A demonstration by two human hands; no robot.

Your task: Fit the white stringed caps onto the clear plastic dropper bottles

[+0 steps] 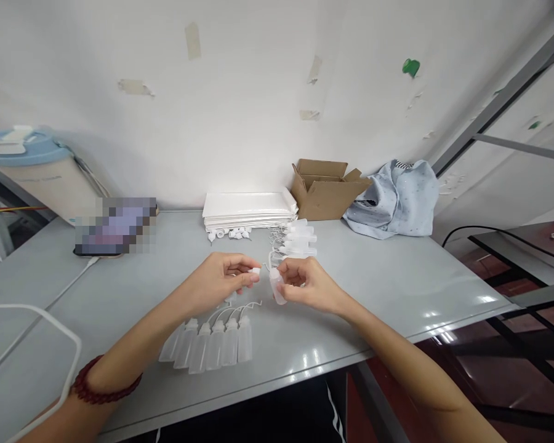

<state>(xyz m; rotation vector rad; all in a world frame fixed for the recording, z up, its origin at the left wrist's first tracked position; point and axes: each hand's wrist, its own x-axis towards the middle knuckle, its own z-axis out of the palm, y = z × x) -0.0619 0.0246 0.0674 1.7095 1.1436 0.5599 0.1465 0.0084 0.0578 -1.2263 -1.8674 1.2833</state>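
Note:
Near the middle of the grey table, my left hand (pixel 226 278) pinches a small white cap (pixel 255 271) between thumb and fingers. To its right, my right hand (pixel 307 283) grips a small translucent bottle (pixel 277 288), which is slightly tilted and has a thin curved tube rising from its top. Cap and bottle are apart. A row of similar bottles (pixel 218 346) with thin tubes lies below my left hand. More bottles (pixel 300 239) lie beyond my right hand. Several small white caps (pixel 228 234) are scattered in front of the stacked white packets.
White flat packets (pixel 249 203) are stacked by the wall, beside an open cardboard box (pixel 327 191) and a light blue cloth bag (pixel 397 200). A phone (pixel 117 227) with a cable and a large blue-lidded container (pixel 41 175) stand on the left of the table (pixel 351 329).

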